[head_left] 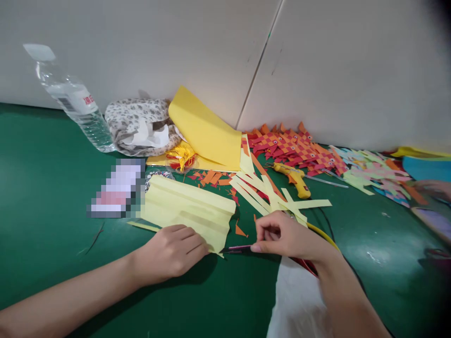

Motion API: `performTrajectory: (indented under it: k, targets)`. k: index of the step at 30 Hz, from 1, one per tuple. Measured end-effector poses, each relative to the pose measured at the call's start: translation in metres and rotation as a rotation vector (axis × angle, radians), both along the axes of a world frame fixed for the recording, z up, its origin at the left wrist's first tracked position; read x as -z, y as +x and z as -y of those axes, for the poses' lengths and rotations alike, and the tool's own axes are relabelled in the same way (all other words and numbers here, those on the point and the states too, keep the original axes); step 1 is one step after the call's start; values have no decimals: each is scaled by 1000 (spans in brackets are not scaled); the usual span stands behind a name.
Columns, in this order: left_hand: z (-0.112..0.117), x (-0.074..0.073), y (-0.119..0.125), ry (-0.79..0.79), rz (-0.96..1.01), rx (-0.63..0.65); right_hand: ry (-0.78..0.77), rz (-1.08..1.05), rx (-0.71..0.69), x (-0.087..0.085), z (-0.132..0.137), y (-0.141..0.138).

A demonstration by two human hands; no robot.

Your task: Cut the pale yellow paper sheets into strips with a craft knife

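Observation:
Pressed down on the green table, my left hand (178, 251) is closed on the lower edge of a creased pale yellow paper sheet (190, 202). My right hand (282, 234) is closed around slim dark scissors (239, 249); their handles are hidden by the fingers. The tips of the blades meet the sheet's lower right corner, just right of my left hand. A narrow paper strip (143, 226) shows below the sheet's left side. Past my right hand lie several cut pale yellow strips (271, 192), crossing one another.
A water bottle (75, 101), a pixelated phone-like object (116, 188), and a patterned cloth bundle (141, 122) stand left. Behind are yellow paper (207, 129), woven orange-red paper fish (292, 145) and a yellow glue gun (294, 178). Another person's hand (435, 188) is far right.

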State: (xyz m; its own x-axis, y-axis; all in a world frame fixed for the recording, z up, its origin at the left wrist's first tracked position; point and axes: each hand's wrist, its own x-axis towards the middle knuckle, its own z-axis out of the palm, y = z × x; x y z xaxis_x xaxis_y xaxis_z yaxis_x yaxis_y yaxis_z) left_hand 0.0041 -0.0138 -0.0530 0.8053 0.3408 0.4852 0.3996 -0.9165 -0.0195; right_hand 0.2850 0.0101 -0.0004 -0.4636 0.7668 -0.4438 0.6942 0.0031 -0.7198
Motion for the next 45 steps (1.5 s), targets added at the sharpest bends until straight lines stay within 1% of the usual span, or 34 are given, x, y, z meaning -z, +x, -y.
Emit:
performTrajectory:
  k: [7,10,13,18,26,31,34,37,39,41,45]
  targets:
    - [1,-1,0,17,12,-4,-34,3,-10,-1,-1,10]
    - [0,-1,0,9,8,-5,1,-40,34,0,-1,10]
    - [0,-2,0,9,2,-2,41,-79,65,2,-1,4]
    - [1,-3,0,12,3,-1,-4,-67,20,4,-1,-5]
    - [1,0,0,16,0,-12,-40,-19,-19,-2,-1,3]
    - [0,-4,0,25,-17,2,14,-62,19,2,-1,0]
    - [0,-10,-1,38,-79,25,27,-77,41,6,-1,-3]
    - [0,-13,-2,45,-106,72,2,-69,13,7,-2,-2]
    - [0,-13,-4,56,-103,89,-18,-64,-9,6,-3,-1]
    - [1,-10,-6,72,-103,98,-17,-70,0,5,-2,0]
    - [2,-6,-10,83,-96,120,61,-112,59,10,-1,-6]
